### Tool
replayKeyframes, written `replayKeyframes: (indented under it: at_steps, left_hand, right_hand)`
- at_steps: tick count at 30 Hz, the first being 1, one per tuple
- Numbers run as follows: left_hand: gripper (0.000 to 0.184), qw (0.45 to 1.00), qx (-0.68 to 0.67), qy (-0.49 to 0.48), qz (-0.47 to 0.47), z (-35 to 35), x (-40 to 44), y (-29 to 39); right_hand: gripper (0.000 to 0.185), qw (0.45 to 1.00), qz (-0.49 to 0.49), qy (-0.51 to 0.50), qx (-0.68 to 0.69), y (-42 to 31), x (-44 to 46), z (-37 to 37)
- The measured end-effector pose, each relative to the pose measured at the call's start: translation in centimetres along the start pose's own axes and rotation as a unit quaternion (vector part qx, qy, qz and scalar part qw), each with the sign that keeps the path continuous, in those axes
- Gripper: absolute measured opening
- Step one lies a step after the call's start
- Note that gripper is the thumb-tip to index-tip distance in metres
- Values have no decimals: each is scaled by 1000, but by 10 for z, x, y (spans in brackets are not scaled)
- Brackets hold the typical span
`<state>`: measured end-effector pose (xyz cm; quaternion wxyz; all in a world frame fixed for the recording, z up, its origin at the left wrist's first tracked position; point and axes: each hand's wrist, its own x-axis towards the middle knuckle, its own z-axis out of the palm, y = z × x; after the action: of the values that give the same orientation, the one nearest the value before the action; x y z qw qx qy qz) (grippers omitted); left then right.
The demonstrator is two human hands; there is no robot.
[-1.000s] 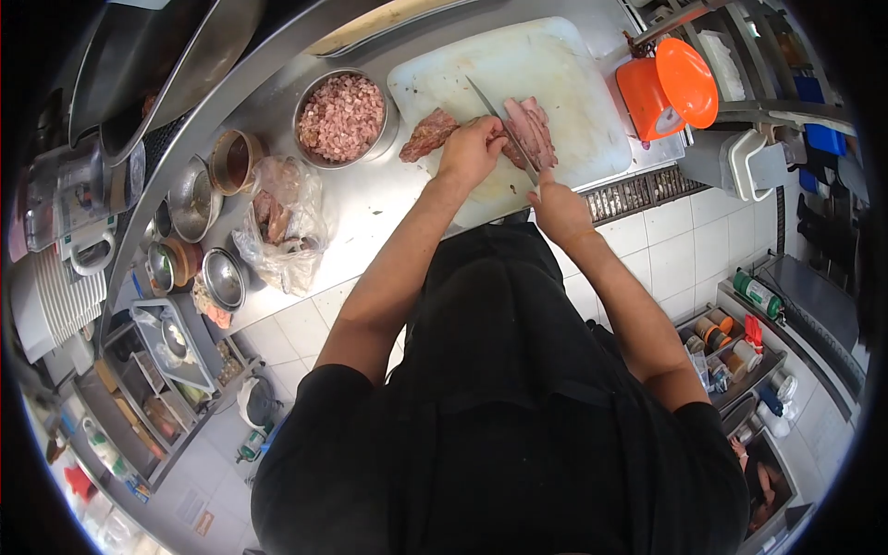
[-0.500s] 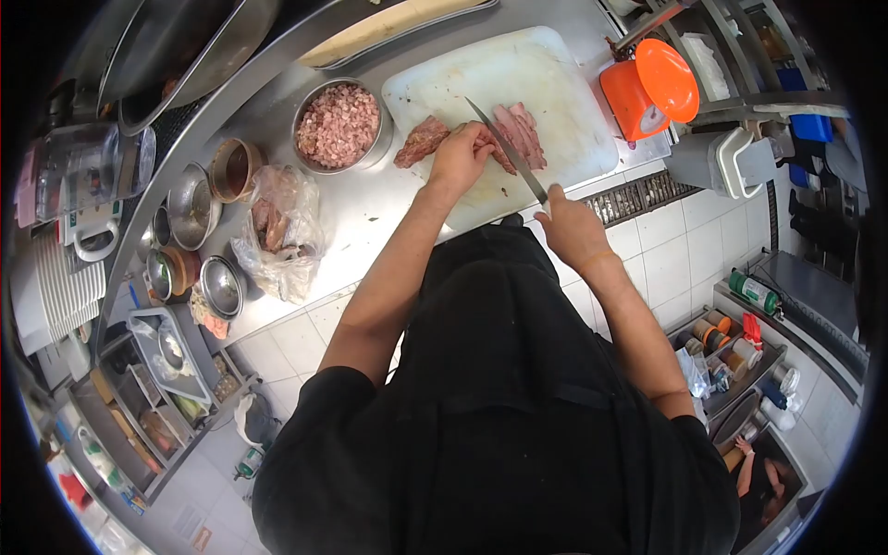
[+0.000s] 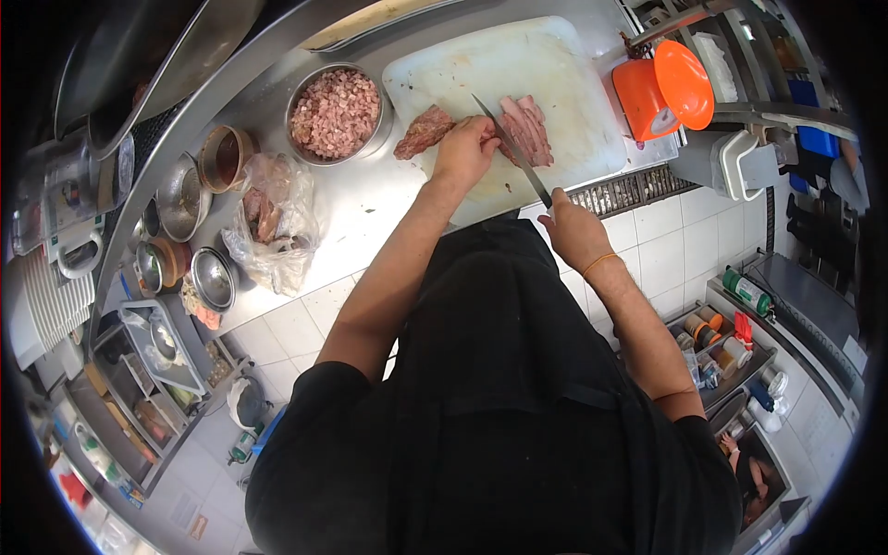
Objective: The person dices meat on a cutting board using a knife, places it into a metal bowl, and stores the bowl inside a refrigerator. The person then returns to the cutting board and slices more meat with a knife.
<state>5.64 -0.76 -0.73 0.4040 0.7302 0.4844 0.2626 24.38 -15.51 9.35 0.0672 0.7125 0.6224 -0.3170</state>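
- As we look down, the cutting board [image 3: 573, 129] lies before us with its near edge toward us.
- Our knife [image 3: 523, 162] slants over that near edge, its point aimed away from us toward the far edge.
- Our right hand [image 3: 575, 231] is closed around the knife's handle, just outside the near edge.
- Our left hand [image 3: 462, 153] holds the meat chunk [image 3: 425, 132] from above, fingers bunched narrow just beside the knife; how hard they press, we cannot tell.
- Under and left of that grip, the chunk reaches out to the board's left edge, its long axis roughly sideways, crosswise to the knife; our left hand is the nearer.
- Right of the knife, near the board's middle, the meat slices [image 3: 527, 131] lie roughly parallel to it.
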Motion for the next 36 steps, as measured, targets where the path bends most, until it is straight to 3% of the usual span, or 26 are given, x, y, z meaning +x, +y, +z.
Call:
replayKeyframes:
  at_steps: [12, 18, 20, 26, 36]
  left_hand:
    - [20, 999, 47, 4, 25, 1, 2, -4]
    - [20, 999, 39, -18, 25, -3, 0, 2]
    - [23, 999, 40, -21, 28, -1, -4, -2]
    - [41, 999, 11, -49, 21, -7, -11, 3]
    - [62, 997, 54, -54, 27, 1, 0, 0]
  right_hand:
    - [39, 998, 28, 11, 58, -20, 49, 21]
    - [42, 995, -6, 56, 79, -18, 79, 25]
    - [41, 995, -19, 69, 71, -17, 67, 17]
    - [37, 993, 60, 84, 58, -3, -6, -3]
    - [37, 993, 40, 111, 24, 26, -31, 43]
